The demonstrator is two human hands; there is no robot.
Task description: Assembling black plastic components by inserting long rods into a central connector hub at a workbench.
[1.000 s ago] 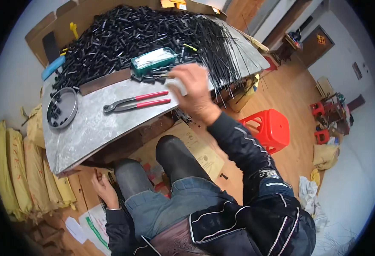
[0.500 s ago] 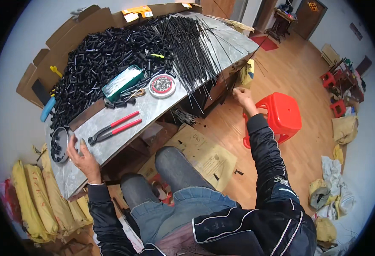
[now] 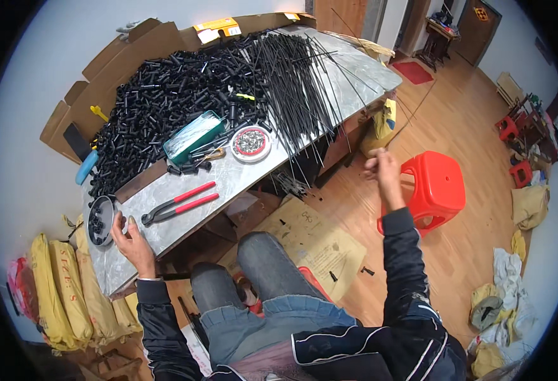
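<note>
My left hand (image 3: 134, 249) rests at the near left corner of the table, its thumb and fingers apart. Its fingertips are beside a round grey bowl (image 3: 93, 236) with small black pieces in it; I cannot tell whether they touch the rim. Out past the table's right side, my right hand (image 3: 384, 174) is raised over the floor near the red stool. Its fingers are closed on a thin black rod (image 3: 420, 103) that slants up and away. Pliers with red handles (image 3: 193, 195) lie between the bowl and a round white tub of small metal parts (image 3: 251, 142).
A big heap of black tubular parts (image 3: 164, 108) covers the table's far side, with long black rods (image 3: 298, 89) alongside. A green box (image 3: 194, 136) stands before the heap. Right of my legs is a red stool (image 3: 440, 184). Yellow sacks (image 3: 69, 292) lean at the left.
My right hand has moved slightly right and nearer, and the thin rod has swung with it. The whole view has shifted a little. My left hand stays beside the bowl.
</note>
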